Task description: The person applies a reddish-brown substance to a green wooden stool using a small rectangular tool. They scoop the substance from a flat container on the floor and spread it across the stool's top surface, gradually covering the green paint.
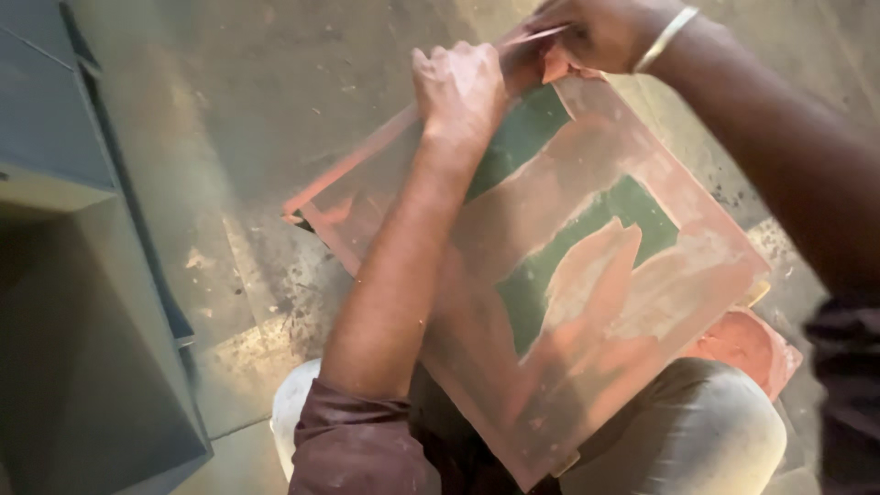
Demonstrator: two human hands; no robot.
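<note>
A square panel [587, 275] rests tilted on my lap, green underneath and mostly smeared with reddish-brown putty. My left hand [458, 92] grips the panel's far edge with fingers curled over it. My right hand [596, 32], with a metal bangle [665, 38] on the wrist, holds a thin flat scraper blade [536, 37] at the panel's top corner, right beside my left hand.
A grey cabinet or box [82, 275] stands at the left. The concrete floor [275, 110] is stained and dusty. A lump of reddish putty on a scrap [756, 348] lies under the panel's right corner, by my knee.
</note>
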